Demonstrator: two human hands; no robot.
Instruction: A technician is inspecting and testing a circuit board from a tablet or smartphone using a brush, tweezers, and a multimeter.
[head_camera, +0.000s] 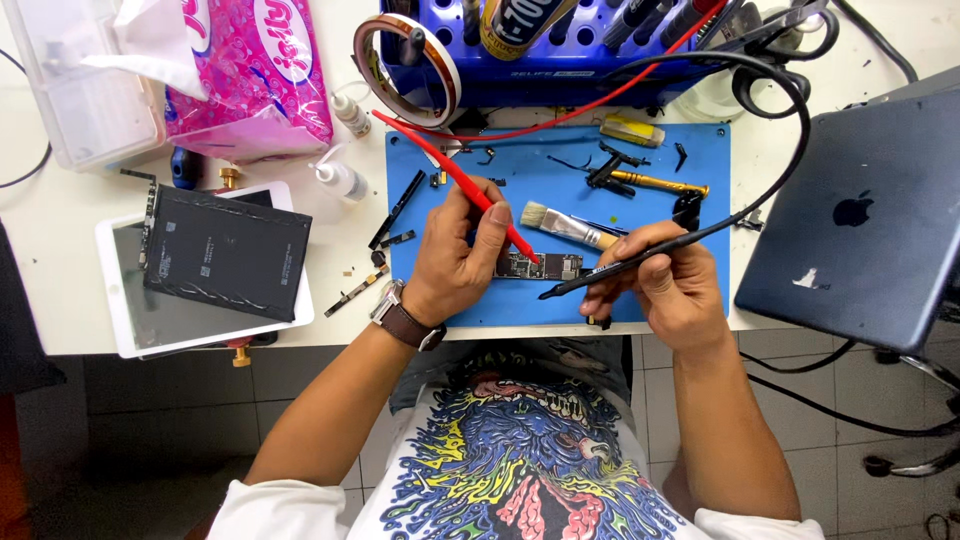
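**Ana:** What did each hand have hold of?

**Ben:** The left hand (455, 250) was curled tight around a thin red probe with a red wire (462, 180). Its tip pointed down at a small dark circuit board with tiny silver parts (545, 266). The right hand (665, 280) was closed around a thin black probe with a black wire (600, 272), held like a pen. Its tip sat just below the board, near the front edge.

**Ana:** Where was the board?

**Ben:** It lay flat on the blue rubber work mat (700, 160) on the white worktop (60, 300), right between the two hands.

**Ana:** Were the tips touching it?

**Ben:** The red tip looked like it was on the board. The black tip looked just off it, but the parts were too small for me to be sure.

**Ana:** So which step was that?

**Ben:** I think it was the testing step, with one probe set and the other being placed. I think the next move would need a very steady hand, because the spots were tiny and close together.

**Ana:** What else lay near?

**Ben:** A little brush with a wooden handle (565, 225) lay just above the board. A white tablet with a flat black battery pack on it (215, 265) sat well off to the left. A grey laptop lid (860, 220) was on the right.
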